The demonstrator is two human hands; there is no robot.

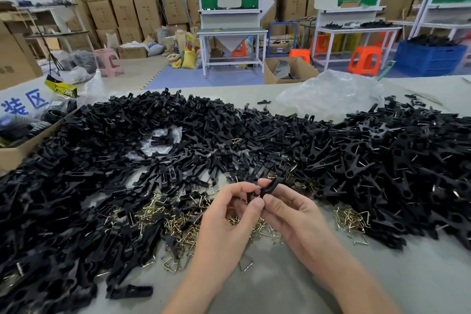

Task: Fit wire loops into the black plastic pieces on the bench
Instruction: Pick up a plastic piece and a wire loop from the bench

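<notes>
Above the bench, near its middle, both hands meet on one black plastic piece (272, 185). My left hand (230, 214) pinches its lower end, where a bit of wire loop (257, 196) shows between the fingertips. My right hand (285, 208) grips the piece's upper part between thumb and fingers. Loose brass-coloured wire loops (178, 227) lie scattered under and left of my hands. A huge heap of black plastic pieces (153, 140) covers the bench to the left and across the back.
A second heap of black pieces with wires fitted (397, 168) fills the right side, with a small pile of loops (353, 219) at its foot. A cardboard box (15, 153) stands at the left edge. Crumpled clear plastic bag (328, 94) lies behind. Bare bench surface (293, 283) lies under my forearms.
</notes>
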